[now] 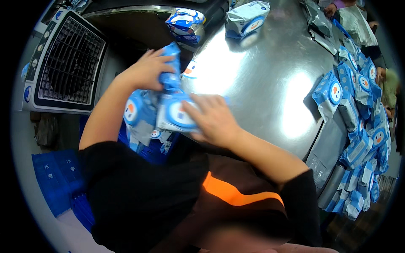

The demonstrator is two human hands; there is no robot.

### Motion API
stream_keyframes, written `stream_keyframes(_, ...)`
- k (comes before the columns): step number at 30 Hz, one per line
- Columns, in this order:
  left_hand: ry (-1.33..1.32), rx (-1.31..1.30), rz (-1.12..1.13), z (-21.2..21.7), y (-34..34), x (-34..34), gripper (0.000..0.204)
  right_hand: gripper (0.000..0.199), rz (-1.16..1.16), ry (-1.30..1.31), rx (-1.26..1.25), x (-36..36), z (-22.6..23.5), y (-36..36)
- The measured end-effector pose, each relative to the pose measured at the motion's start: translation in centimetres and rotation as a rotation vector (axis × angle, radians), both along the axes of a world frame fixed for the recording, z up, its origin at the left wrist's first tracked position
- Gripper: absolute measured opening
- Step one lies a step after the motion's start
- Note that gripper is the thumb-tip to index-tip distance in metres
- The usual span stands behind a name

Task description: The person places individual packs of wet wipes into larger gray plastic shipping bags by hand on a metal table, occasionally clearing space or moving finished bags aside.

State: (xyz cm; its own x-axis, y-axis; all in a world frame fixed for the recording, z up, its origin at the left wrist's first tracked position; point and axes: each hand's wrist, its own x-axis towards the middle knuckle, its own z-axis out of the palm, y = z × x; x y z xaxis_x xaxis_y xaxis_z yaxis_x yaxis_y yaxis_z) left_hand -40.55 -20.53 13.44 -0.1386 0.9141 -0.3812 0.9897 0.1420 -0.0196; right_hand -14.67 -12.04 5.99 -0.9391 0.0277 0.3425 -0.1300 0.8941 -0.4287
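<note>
My left hand (147,69) grips an upright blue soft pack (172,63) with its fingers closed around the side. My right hand (213,120), a little blurred, is closed on the right end of a blue-and-white soft pack (175,114) with a round cartoon face, like a wet-wipes pack. Both packs are at the left edge of the metal table (253,92). Just left of the right hand's pack, another such pack (137,111) sits above a blue crate (154,152) with more packs in it. Part of a further pack (190,69) shows behind my left hand's pack.
A large heap of similar packs (352,92) lies along the table's right side, beside grey plastic bags (333,135). Two packs stand at the far side, one white and blue (247,19). A fan unit (67,59) and blue crates (57,177) are at left. Other people's hands (330,10) show far right.
</note>
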Motion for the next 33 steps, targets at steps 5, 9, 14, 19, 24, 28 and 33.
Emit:
stream_keyframes(5,-0.012,0.175,0.493,0.0,-7.9,-3.5,0.06,0.044,0.274,0.19,-0.374,-0.2,5.1,-2.1)
stream_keyframes(9,-0.461,0.441,0.282,-0.7,-3.6,-2.2,0.048,0.032,0.635,0.155,-1.269,10.9,11.6,1.5)
stream_keyframes(14,-0.432,0.935,-0.259,0.3,13.2,2.8,0.04,0.044,0.443,0.324,-1.378,17.8,16.1,-3.1)
stream_keyframes(19,-0.228,1.051,-0.348,2.4,31.2,5.9,0.089,0.036,0.126,0.537,-1.157,20.0,17.3,-7.5)
stream_keyframes(24,-0.446,0.046,0.07,-5.7,44.7,3.9,0.116,0.03,0.085,0.567,-1.032,22.1,18.4,-8.4)
stream_keyframes(28,-0.21,-0.375,-0.031,-4.0,44.8,9.5,0.074,0.035,0.065,0.548,-1.196,25.5,17.2,-10.6)
stream_keyframes(33,-0.267,-0.232,-0.151,-2.4,36.3,10.7,0.052,0.032,0.129,0.531,-1.108,29.8,16.7,-10.8)
